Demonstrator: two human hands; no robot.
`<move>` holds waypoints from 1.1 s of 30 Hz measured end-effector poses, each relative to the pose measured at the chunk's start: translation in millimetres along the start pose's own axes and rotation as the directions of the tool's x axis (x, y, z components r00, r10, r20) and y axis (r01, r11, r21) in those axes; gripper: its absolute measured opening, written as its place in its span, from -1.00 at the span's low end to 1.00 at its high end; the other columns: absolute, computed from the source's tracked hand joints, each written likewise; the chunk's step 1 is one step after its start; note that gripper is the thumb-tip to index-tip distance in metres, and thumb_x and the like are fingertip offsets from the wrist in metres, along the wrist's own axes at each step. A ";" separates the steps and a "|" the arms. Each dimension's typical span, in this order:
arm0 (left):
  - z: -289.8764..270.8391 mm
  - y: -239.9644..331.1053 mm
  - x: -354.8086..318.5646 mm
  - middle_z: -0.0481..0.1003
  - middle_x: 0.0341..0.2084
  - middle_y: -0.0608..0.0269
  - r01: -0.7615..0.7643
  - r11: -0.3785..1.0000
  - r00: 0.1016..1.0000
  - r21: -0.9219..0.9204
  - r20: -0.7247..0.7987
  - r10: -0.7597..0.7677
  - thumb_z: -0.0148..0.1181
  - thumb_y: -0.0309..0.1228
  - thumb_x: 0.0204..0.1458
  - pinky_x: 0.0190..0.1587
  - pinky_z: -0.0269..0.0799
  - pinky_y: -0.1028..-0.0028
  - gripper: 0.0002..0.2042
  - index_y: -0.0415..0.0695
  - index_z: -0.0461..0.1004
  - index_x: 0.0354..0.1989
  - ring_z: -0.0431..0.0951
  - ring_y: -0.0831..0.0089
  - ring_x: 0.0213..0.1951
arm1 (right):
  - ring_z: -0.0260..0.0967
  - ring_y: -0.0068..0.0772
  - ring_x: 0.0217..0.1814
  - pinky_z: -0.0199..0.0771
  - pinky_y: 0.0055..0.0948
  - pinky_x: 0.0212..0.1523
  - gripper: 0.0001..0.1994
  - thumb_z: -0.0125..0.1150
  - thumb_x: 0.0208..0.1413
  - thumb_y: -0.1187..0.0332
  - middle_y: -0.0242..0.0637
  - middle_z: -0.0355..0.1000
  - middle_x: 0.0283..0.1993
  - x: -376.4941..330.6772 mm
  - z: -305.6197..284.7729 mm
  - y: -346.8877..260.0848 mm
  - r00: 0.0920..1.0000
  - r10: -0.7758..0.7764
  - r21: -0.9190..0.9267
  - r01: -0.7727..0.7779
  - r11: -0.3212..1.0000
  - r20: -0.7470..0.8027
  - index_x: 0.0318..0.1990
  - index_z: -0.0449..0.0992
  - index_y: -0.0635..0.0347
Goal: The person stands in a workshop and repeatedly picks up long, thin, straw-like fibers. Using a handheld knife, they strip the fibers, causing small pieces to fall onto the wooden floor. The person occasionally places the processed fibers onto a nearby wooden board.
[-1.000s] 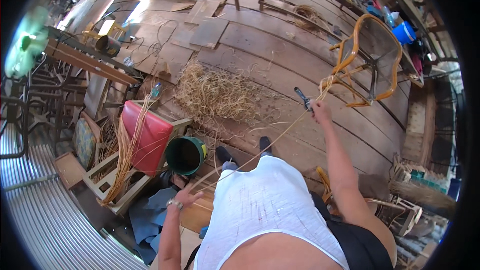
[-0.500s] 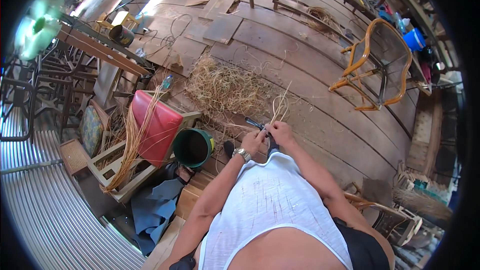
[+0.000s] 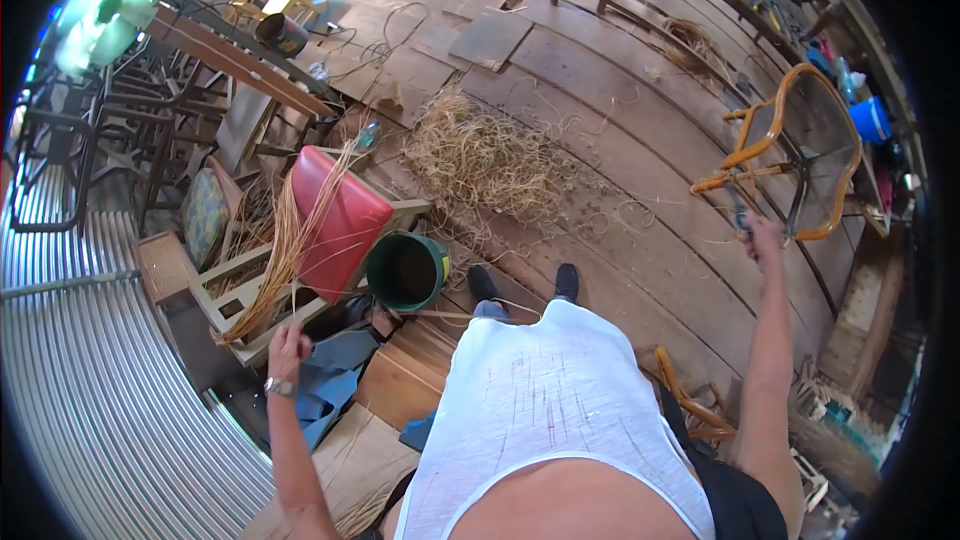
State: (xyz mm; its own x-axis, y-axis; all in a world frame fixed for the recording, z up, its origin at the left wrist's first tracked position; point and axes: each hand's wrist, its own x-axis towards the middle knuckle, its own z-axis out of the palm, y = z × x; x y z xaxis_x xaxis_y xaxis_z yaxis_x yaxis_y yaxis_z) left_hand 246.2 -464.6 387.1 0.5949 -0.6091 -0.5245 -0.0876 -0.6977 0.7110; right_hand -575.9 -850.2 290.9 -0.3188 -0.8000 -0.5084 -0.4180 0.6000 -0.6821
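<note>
My left hand (image 3: 289, 342) is out to the left, fingers pinched on a thin pale rattan strand (image 3: 294, 302). It is beside the bundle of long strands (image 3: 285, 265) that lies over an overturned chair with a red padded seat (image 3: 335, 225). Far to the right, my outstretched right hand (image 3: 763, 242) is closed around a slim dark hand tool (image 3: 741, 220); its exact kind is too small to tell. The tool is in front of a bentwood rattan chair (image 3: 790, 155). A green bucket (image 3: 408, 270) stands right of the red seat.
A heap of rattan shavings (image 3: 485, 155) covers the plank floor (image 3: 640, 170) ahead of my feet. Stacked dark chair frames (image 3: 120, 130) and corrugated metal sheeting (image 3: 110, 380) are at left. Blue cloth (image 3: 325, 380) lies near my left forearm. A blue pail (image 3: 870, 120) is at far right.
My hands were together in front of me with a looped strand and the tool. They have spread wide apart, left toward the bundle, right toward the rattan chair with the tool.
</note>
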 end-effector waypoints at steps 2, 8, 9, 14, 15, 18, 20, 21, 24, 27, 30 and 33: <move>57.1 7.3 9.5 0.49 -0.49 0.33 0.001 0.969 0.994 -0.248 -0.103 -0.027 0.05 -0.22 0.19 -0.56 0.20 0.61 -0.76 -0.15 0.42 -0.20 0.36 0.66 -0.58 | 0.27 -0.43 -0.76 0.27 -0.43 -0.75 -0.73 0.06 0.18 0.16 -0.31 0.34 -0.65 -2.7 59.9 -8.5 0.985 -0.064 -0.475 0.134 0.870 0.160 -0.35 0.42 0.20; 226.8 43.0 64.4 0.58 -0.36 0.31 -0.401 0.911 0.916 0.100 0.055 0.397 0.21 -0.26 0.09 -0.27 0.42 0.53 -0.74 -0.20 0.57 -0.19 0.51 0.54 -0.40 | 0.33 -0.49 -0.66 0.34 -0.46 -0.64 -0.86 0.10 0.15 0.35 -0.25 0.41 -0.54 -63.3 218.5 9.2 0.796 -0.361 -0.269 0.529 0.805 0.485 -0.25 0.33 0.21; 246.0 46.7 71.1 0.59 -0.35 0.29 -0.408 0.912 0.905 -0.025 0.117 0.408 0.18 -0.23 0.11 -0.30 0.42 0.54 -0.73 -0.20 0.57 -0.20 0.50 0.55 -0.42 | 0.31 -0.52 -0.66 0.32 -0.48 -0.64 -0.86 0.09 0.17 0.35 -0.27 0.39 -0.55 -88.4 226.6 -14.5 0.786 -0.347 -0.198 0.501 0.842 0.513 -0.26 0.33 0.20; 306.2 88.9 89.8 0.55 -0.37 0.35 0.037 0.844 0.764 -0.535 0.560 0.321 0.17 -0.30 0.13 -0.46 0.28 0.67 -0.80 -0.17 0.51 -0.20 0.38 0.69 -0.51 | 0.28 -0.65 -0.60 0.24 -0.56 -0.67 -0.83 0.06 0.23 0.25 -0.37 0.37 -0.53 -128.9 242.7 -44.7 0.726 -0.189 0.043 0.215 0.976 0.661 -0.23 0.35 0.16; 316.8 95.2 92.3 0.55 -0.32 0.32 0.031 0.849 0.746 -0.528 0.578 0.332 0.18 -0.34 0.12 -0.41 0.34 0.65 -0.81 -0.17 0.50 -0.18 0.42 0.67 -0.45 | 0.27 -0.65 -0.60 0.24 -0.56 -0.67 -0.83 0.06 0.23 0.25 -0.38 0.37 -0.52 -131.5 245.0 -47.0 0.713 -0.183 0.045 0.208 0.977 0.677 -0.23 0.35 0.15; 340.8 117.2 100.2 0.53 -0.18 0.28 0.056 0.869 0.712 -0.492 0.630 0.311 0.22 -0.49 0.06 -0.27 0.48 0.57 -0.76 -0.18 0.42 -0.09 0.51 0.60 -0.29 | 0.24 -0.65 -0.61 0.25 -0.58 -0.64 -0.83 0.06 0.23 0.25 -0.41 0.36 -0.51 -139.4 253.0 -59.3 0.646 -0.167 0.066 0.177 0.982 0.745 -0.21 0.34 0.14; 352.0 132.9 105.0 0.53 -0.18 0.27 0.029 0.899 0.657 -0.437 0.686 0.312 0.21 -0.50 0.06 -0.26 0.50 0.56 -0.77 -0.18 0.42 -0.09 0.51 0.60 -0.27 | 0.23 -0.66 -0.61 0.25 -0.59 -0.63 -0.83 0.05 0.24 0.25 -0.42 0.35 -0.50 -149.3 252.1 -75.3 0.566 -0.156 0.089 0.145 0.985 0.810 -0.20 0.32 0.14; 357.8 139.2 108.4 0.53 -0.18 0.27 0.014 0.910 0.630 -0.413 0.711 0.313 0.20 -0.50 0.06 -0.25 0.50 0.55 -0.77 -0.18 0.42 -0.09 0.51 0.59 -0.26 | 0.22 -0.66 -0.61 0.25 -0.60 -0.62 -0.83 0.05 0.24 0.24 -0.42 0.34 -0.49 -151.9 253.1 -78.5 0.538 -0.153 0.103 0.121 0.987 0.829 -0.20 0.32 0.14; 381.1 152.7 119.6 0.53 -0.26 0.29 -0.015 0.910 0.576 -0.415 0.740 0.347 0.19 -0.54 0.05 -0.29 0.52 0.56 -0.79 -0.19 0.42 -0.12 0.53 0.57 -0.29 | 0.20 -0.67 -0.61 0.24 -0.61 -0.62 -0.82 0.04 0.26 0.22 -0.41 0.33 -0.48 -159.0 257.5 -82.3 0.473 -0.160 0.150 0.059 0.987 0.867 -0.20 0.31 0.13; 397.6 164.3 116.6 0.52 -0.31 0.31 -0.091 0.952 0.571 -0.292 0.768 0.290 0.18 -0.57 0.04 -0.35 0.49 0.58 -0.80 -0.19 0.42 -0.14 0.52 0.58 -0.32 | 0.19 -0.67 -0.62 0.20 -0.62 -0.64 -0.81 0.02 0.27 0.21 -0.42 0.33 -0.48 -164.2 264.4 -81.8 0.465 -0.185 0.191 0.035 0.981 0.866 -0.20 0.30 0.12; 419.9 164.8 118.7 0.53 -0.29 0.31 -0.190 0.957 0.576 -0.218 0.765 0.289 0.17 -0.58 0.05 -0.36 0.48 0.58 -0.79 -0.18 0.42 -0.13 0.52 0.60 -0.34 | 0.15 -0.69 -0.65 0.16 -0.64 -0.66 -0.82 0.02 0.27 0.21 -0.44 0.33 -0.49 -163.1 277.5 -72.5 0.470 -0.198 0.197 0.053 0.979 0.860 -0.19 0.31 0.09; 438.7 166.1 115.5 0.53 -0.31 0.30 -0.288 0.930 0.600 -0.230 0.713 0.362 0.17 -0.55 0.04 -0.37 0.46 0.58 -0.77 -0.18 0.42 -0.11 0.50 0.61 -0.38 | 0.17 -0.66 -0.65 0.20 -0.60 -0.66 -0.80 0.08 0.24 0.22 -0.43 0.32 -0.50 -164.1 293.1 -58.4 0.516 -0.229 0.198 0.115 0.974 0.825 -0.20 0.30 0.14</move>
State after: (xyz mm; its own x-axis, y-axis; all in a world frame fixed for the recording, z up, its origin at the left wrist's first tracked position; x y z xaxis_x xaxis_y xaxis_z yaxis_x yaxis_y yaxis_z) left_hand -50.2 -816.3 239.1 -0.2448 -0.8870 -0.3915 -0.0688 -0.3869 0.9196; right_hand -249.8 -755.4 260.1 0.6330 -0.5543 -0.5404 -0.2752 0.4914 -0.8263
